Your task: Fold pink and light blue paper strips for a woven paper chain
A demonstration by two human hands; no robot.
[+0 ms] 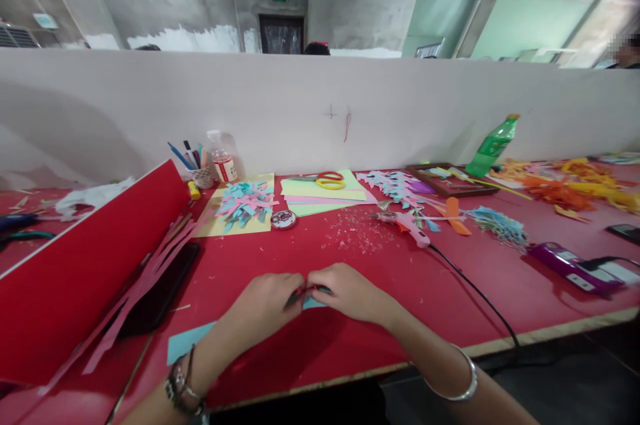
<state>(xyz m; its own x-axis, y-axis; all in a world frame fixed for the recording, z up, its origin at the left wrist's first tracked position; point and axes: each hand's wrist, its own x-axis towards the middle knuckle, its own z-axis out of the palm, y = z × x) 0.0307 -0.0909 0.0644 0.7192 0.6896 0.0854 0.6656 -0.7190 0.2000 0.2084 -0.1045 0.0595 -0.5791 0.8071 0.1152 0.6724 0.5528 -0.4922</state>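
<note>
My left hand (275, 299) and my right hand (347, 291) meet above the red tabletop near its front edge, fingers bent and pinched together. Between them shows a small dark piece with red bits (295, 297), mostly covered by the fingers, so its kind is unclear. A bit of light blue paper (313, 303) shows just below the fingertips. Whether the right fingers grip this paper or only touch it, I cannot tell. Partly under my left forearm lies a light blue paper strip (190, 339).
A pink glue gun (407, 225) with a black cord lies to the right. Scissors (330, 180) rest on coloured paper sheets (320, 206). A red board (100, 265) leans at left beside a dark phone-like slab (160, 298). A green bottle (494, 145) stands behind.
</note>
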